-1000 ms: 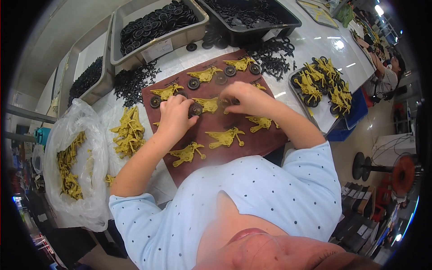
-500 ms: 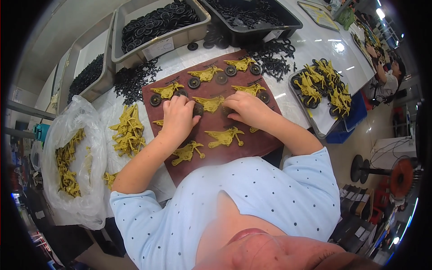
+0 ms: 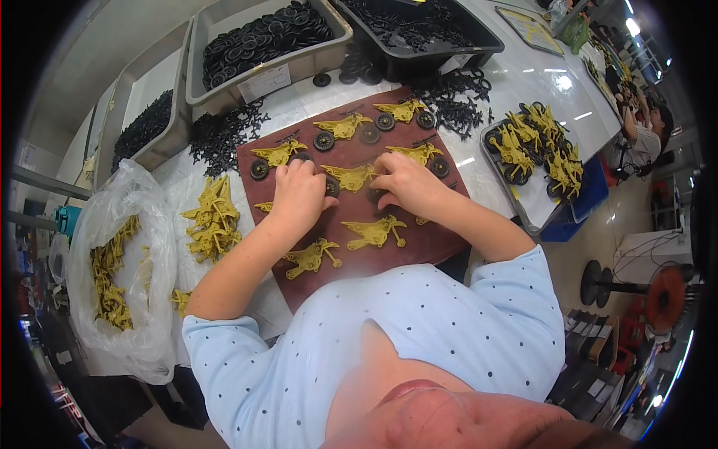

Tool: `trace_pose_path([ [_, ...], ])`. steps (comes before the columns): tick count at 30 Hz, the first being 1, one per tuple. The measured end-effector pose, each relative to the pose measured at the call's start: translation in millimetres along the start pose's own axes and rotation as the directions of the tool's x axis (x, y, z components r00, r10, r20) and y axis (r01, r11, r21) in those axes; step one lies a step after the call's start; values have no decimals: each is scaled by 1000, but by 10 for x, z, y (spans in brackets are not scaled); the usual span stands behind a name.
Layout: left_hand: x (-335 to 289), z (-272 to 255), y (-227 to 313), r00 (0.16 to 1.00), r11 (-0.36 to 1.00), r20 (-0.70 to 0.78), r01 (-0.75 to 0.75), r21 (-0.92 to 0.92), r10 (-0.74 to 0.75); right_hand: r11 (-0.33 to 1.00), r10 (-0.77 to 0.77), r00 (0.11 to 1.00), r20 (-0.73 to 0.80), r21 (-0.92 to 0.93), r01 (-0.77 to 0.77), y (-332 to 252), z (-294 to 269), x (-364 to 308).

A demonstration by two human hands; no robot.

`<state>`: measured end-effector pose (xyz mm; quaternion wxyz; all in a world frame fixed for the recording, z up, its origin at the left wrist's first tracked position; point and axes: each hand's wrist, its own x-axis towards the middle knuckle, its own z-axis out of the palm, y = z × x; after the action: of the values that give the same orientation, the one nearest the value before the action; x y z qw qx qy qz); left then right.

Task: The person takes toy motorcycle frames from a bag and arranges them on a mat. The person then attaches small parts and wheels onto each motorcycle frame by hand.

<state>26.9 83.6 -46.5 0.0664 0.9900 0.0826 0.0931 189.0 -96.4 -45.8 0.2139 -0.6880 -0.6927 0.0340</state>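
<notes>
On a dark red mat [image 3: 430, 232] lie several yellow toy motorcycle bodies, most in the far rows with black wheels at their ends. Between my hands is one yellow motorcycle body [image 3: 349, 178]. My left hand [image 3: 299, 196] is closed at its left end, thumb and fingers against a black wheel [image 3: 332, 186]. At the right end, my right hand [image 3: 410, 182] pinches another dark wheel [image 3: 375, 195], partly hidden by the fingers. Nearer to me lie a yellow body without wheels [image 3: 374, 233] and another like it [image 3: 313, 258].
Behind the mat stand a grey bin of black wheels [image 3: 196, 84] and a black bin of small parts [image 3: 490, 43]. Loose black parts [image 3: 224, 135] lie beside them. At left are a yellow heap [image 3: 212, 217] and a plastic bag [image 3: 161, 284]; at right, a tray [image 3: 532, 217] of wheeled bodies.
Both hands stay at the ends of the same middle body, with only slight finger movement. The body has shifted very little; the other pieces look the same.
</notes>
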Motion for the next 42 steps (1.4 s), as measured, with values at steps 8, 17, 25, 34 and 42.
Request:
trace_pose_path([
  [8, 1130, 139, -526, 965, 959, -208, 100, -264, -158, 975, 219, 929, -298, 21, -223, 949, -128, 968],
  [17, 2004, 663, -836, 927, 940, -161, 326, -103, -340, 799, 462, 840, -285, -278, -534, 1474, 179, 1452],
  [25, 1583, 393, -853, 942, 955, -160, 287, -78, -296, 973, 229, 916, -330, 93, -210, 928, -17, 1226],
  [34, -260, -469, -652, 953, 950, -82, 279, -142, -292, 914, -156, 979, 134, 396, 91, -403, 138, 755],
  [42, -980, -348, -235, 919, 916, -38, 388, -102, -393, 945, -257, 943, 214, 258, 199, -570, 348, 718],
])
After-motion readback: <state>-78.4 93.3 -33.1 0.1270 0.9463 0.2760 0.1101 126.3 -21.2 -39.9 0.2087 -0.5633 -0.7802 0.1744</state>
